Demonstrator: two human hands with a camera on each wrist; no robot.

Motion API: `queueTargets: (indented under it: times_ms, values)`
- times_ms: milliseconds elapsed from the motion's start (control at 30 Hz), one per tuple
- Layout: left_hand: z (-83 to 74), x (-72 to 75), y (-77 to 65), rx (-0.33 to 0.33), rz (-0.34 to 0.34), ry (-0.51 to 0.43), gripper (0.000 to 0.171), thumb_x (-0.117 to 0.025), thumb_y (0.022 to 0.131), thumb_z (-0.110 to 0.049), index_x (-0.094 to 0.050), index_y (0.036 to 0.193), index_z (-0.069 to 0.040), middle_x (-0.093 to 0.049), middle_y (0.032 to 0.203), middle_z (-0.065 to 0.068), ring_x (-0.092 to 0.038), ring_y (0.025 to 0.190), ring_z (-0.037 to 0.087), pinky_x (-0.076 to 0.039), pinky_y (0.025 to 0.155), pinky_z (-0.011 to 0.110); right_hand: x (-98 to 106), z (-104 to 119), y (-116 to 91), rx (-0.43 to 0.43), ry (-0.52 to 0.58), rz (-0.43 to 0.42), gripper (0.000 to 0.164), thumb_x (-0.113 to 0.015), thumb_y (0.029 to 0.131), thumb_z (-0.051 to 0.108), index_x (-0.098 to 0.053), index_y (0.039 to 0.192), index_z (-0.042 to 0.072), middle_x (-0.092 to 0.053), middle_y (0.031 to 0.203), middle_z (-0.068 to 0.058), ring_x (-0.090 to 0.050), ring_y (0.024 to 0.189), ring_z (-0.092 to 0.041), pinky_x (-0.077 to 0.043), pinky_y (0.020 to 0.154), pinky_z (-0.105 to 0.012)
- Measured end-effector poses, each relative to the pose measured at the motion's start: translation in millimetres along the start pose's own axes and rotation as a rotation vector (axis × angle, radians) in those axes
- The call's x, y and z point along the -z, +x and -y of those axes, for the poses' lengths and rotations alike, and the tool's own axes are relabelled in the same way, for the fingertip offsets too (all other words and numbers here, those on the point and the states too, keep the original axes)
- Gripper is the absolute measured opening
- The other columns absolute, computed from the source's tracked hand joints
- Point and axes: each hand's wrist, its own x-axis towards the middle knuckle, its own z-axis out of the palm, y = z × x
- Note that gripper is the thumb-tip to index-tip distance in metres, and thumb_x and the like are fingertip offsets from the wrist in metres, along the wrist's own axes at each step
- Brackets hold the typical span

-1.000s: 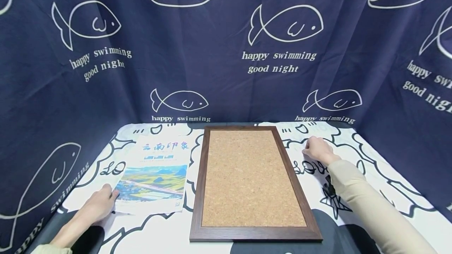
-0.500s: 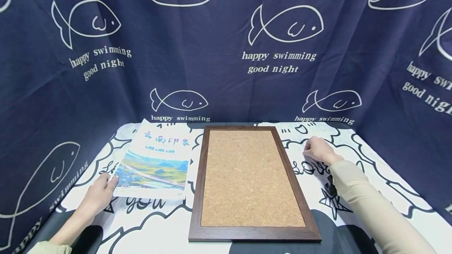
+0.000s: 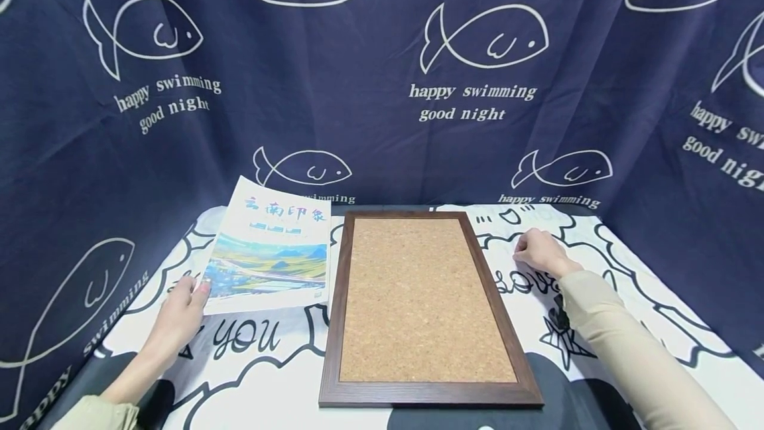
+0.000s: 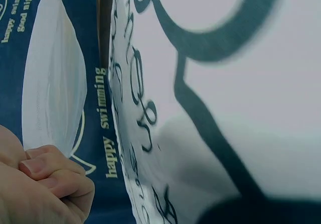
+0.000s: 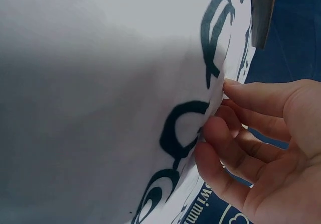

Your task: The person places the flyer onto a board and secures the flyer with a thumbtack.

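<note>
My left hand pinches the lower left edge of a printed poster, thumb on top. Chinese lettering runs along its top and a colourful landscape fills the lower half. Raised off the table, the poster tilts up at its far end; the left wrist view has its pale back above the curled fingers. A cork board in a dark brown wooden frame lies flat to the right of it. Beyond the board's right side, my right hand rests with loosely bent fingers against the tablecloth, holding nothing visible.
A white tablecloth with black doodles and lettering covers the table. Dark blue curtains with fish drawings hang behind it and at both sides. The board's frame reaches near the table's back edge.
My left hand has lifted the poster off the table and carried it slightly up and to the right, towards the cork board. The right hand has stayed nearly in place.
</note>
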Motion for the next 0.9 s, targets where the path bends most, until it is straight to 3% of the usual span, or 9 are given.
queueTargets:
  times_ms: [167, 367, 633, 900]
  values:
    - [-9.1, -14.2, 3.9, -0.036, -0.024, -0.035, 0.065, -0.014, 0.103, -0.05, -0.038, 0.125, 0.006, -0.056, 0.095, 0.019, -0.048, 0.065, 0.018, -0.039, 0.05, 0.032, 0.6, -1.3, -0.7, -0.008, 0.014, -0.001, 0.01, -0.069, 0.082, 0.009, -0.071, 0.076, 0.001, -0.068, 0.071, -0.008, -0.054, 0.061, -0.017, -0.039, 0.053, -0.026]
    - [-23.4, -31.1, 4.0, -0.059, -0.006, -0.063, 0.064, -0.012, 0.102, -0.053, -0.04, 0.118, 0.002, -0.051, 0.077, 0.006, -0.045, 0.056, 0.019, -0.039, 0.045, 0.035, 1.7, -1.4, 0.1, 0.003, 0.01, -0.007, 0.01, -0.07, 0.081, 0.011, -0.072, 0.076, 0.003, -0.067, 0.069, -0.005, -0.054, 0.062, -0.018, -0.038, 0.054, -0.026]
    - [-58.4, -34.9, -6.0, -0.062, 0.057, -0.124, 0.04, -0.022, 0.107, -0.032, -0.04, 0.117, 0.003, -0.048, 0.068, 0.003, -0.038, 0.052, 0.012, -0.032, 0.044, 0.025, 1.9, -2.7, -0.7, 0.017, 0.001, -0.024, 0.009, -0.071, 0.078, 0.012, -0.071, 0.074, 0.004, -0.067, 0.07, -0.007, -0.055, 0.064, -0.02, -0.038, 0.056, -0.029]
    - [-77.0, -46.6, -10.7, -0.061, 0.083, -0.205, 0.031, -0.026, 0.106, -0.026, -0.041, 0.116, 0.0, -0.048, 0.063, 0.001, -0.037, 0.047, 0.011, -0.03, 0.041, 0.023, 0.5, -3.3, -0.1, -0.002, 0.008, -0.011, 0.008, -0.068, 0.08, 0.01, -0.069, 0.076, 0.004, -0.067, 0.072, -0.008, -0.055, 0.066, -0.02, -0.038, 0.058, -0.028]
